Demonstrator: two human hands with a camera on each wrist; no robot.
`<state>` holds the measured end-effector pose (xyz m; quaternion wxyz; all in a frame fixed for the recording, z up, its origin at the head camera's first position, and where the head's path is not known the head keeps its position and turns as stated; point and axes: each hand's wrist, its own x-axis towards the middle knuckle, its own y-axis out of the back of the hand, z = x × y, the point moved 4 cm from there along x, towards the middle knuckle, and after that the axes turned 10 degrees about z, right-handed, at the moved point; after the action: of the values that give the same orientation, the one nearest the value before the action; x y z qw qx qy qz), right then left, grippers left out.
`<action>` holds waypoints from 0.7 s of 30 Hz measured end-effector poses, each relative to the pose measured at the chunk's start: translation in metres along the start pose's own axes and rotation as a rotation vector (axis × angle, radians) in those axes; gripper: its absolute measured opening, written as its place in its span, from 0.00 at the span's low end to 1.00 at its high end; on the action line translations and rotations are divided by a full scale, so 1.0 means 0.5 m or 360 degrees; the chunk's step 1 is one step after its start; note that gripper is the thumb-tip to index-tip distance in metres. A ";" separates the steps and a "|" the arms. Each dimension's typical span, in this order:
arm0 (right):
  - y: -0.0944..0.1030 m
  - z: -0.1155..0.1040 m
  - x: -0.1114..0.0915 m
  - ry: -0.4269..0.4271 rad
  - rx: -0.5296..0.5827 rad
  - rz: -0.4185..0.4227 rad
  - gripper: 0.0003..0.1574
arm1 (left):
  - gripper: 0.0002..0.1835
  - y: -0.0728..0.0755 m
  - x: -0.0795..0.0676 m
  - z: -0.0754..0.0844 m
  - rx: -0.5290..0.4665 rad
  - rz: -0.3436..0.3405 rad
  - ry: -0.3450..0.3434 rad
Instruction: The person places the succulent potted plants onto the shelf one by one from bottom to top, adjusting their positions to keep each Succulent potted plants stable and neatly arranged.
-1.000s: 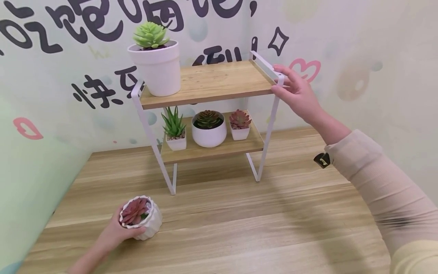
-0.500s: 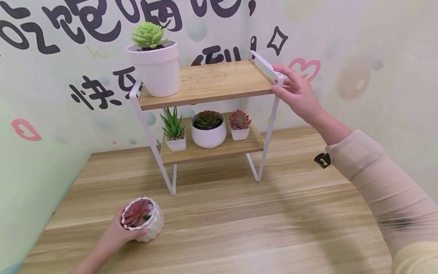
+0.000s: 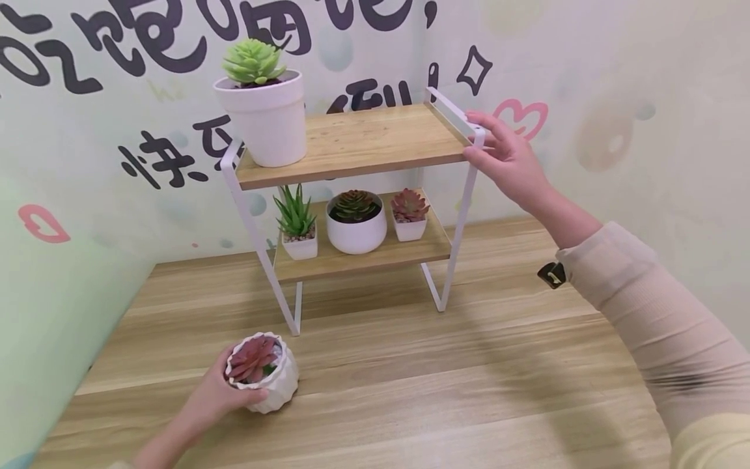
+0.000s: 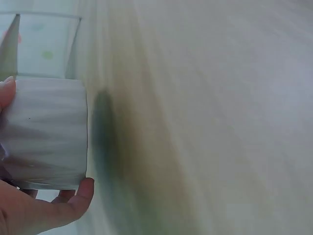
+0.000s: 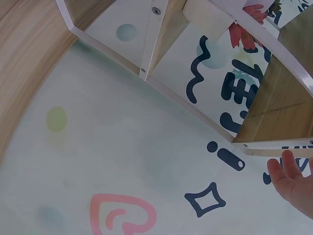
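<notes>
My left hand [image 3: 213,396] holds a white ribbed pot [image 3: 281,381] with a red succulent [image 3: 253,359] in it. The pot is in front of the shelf's left leg; in the left wrist view its pale side [image 4: 49,132] lies between thumb and fingers, a dark shadow beside it. A two-tier shelf rack [image 3: 387,133] with wooden boards and a white frame stands against the wall. My right hand [image 3: 510,156] grips its upper right corner, index finger on the side rail and thumb at the board's front edge. Fingertips [image 5: 288,159] meet that rail in the right wrist view.
A large white pot [image 3: 263,124] with a green succulent stands on the upper board's left end. On the lower board are a spiky green plant [image 3: 295,212], a round white bowl [image 3: 357,233] and a small red succulent [image 3: 410,205]. A black clip-like object [image 3: 552,275] shows near my right sleeve.
My left hand has moved the ribbed pot to the right, nearer the shelf's front left leg. My right hand has stayed on the shelf corner.
</notes>
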<state>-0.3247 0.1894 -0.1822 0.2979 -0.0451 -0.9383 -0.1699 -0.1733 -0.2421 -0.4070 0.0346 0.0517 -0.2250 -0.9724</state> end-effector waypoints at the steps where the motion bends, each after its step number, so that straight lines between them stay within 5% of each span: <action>1: 0.000 0.000 0.000 -0.0001 -0.0001 0.0000 0.28 | 0.49 -0.002 0.000 0.009 -0.0026 -0.0015 -0.0018; 8: -0.001 0.001 0.000 0.0010 0.0023 0.0001 0.28 | 0.49 -0.019 0.005 0.092 -0.0256 -0.0219 -0.0158; 12: 0.000 0.002 0.000 0.0008 0.0013 -0.0002 0.28 | 0.49 -0.026 0.010 0.150 -0.0268 -0.0337 -0.0234; 21: -0.001 0.003 0.001 0.0014 -0.0009 -0.0011 0.29 | 0.47 -0.046 0.023 0.265 -0.0137 -0.0388 -0.0397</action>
<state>-0.3257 0.1894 -0.1831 0.3011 -0.0419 -0.9366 -0.1740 -0.2010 -0.1650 -0.2997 -0.1096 -0.0440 -0.1777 -0.9770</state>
